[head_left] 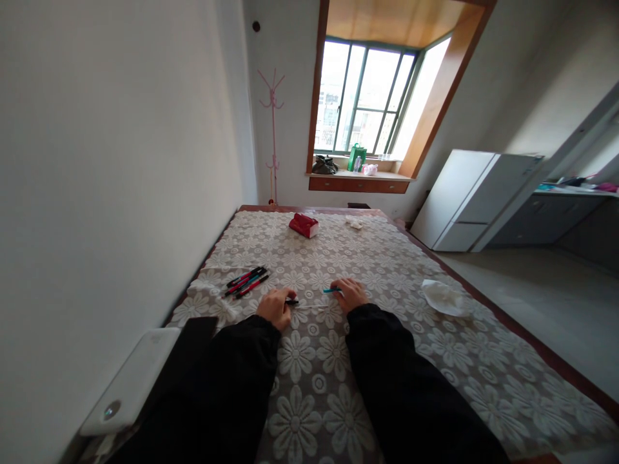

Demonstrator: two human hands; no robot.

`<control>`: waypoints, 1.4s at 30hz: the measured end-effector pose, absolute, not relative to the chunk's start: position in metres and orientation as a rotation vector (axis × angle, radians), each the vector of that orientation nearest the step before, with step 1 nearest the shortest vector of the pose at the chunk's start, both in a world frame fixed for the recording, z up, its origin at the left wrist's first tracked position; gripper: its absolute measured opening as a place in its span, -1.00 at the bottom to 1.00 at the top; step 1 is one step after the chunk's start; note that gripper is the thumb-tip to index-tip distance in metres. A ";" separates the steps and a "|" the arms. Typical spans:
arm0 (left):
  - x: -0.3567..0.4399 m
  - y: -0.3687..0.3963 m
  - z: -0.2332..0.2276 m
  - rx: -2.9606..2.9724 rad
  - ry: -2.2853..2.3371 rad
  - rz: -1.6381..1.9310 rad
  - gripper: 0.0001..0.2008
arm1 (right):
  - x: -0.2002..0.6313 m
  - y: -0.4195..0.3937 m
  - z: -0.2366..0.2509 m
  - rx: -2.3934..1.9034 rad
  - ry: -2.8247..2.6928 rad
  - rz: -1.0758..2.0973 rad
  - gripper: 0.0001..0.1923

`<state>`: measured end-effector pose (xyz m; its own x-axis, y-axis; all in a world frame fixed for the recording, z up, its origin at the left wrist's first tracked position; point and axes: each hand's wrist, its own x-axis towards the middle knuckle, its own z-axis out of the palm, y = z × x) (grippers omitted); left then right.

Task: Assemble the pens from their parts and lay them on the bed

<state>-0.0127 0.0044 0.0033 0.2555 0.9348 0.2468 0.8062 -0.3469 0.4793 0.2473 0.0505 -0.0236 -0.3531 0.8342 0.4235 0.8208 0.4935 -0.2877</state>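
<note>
My left hand (276, 309) is closed on a short black pen part (292, 301), whose dark end sticks out to the right of the fingertips. Across a small gap, my right hand (350, 294) grips a blue pen part (331, 290) that points left. Most of both pieces is hidden by the fingers. Both hands rest low over the flower-patterned tablecloth (319, 361). Left of my left hand lies a loose bunch of several pens (245, 282) in black, red and blue-green.
A red tissue pack (304, 225) lies toward the table's far end, with a small white item (354, 223) to its right. Crumpled white plastic (445, 298) sits at the right. A white device (130, 380) and a black flat object (186, 348) are beside my left arm, near the wall.
</note>
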 end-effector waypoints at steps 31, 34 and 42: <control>-0.013 0.006 -0.003 2.288 1.603 0.790 -0.70 | 0.228 0.036 -0.015 -1.100 -2.310 0.072 -0.84; -0.013 0.007 -0.004 2.286 1.598 0.796 -0.70 | 0.226 0.032 -0.011 -1.003 -2.372 0.100 -0.89; -0.013 0.008 -0.005 2.288 1.583 0.793 -0.77 | 0.227 0.036 -0.018 -1.044 -2.345 0.137 -0.95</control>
<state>-0.0131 0.0079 -0.0052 0.2627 0.9196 0.2921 0.7847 -0.3798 0.4899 0.2269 0.0359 -0.0179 -0.5373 0.7112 0.4533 0.6534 0.6909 -0.3094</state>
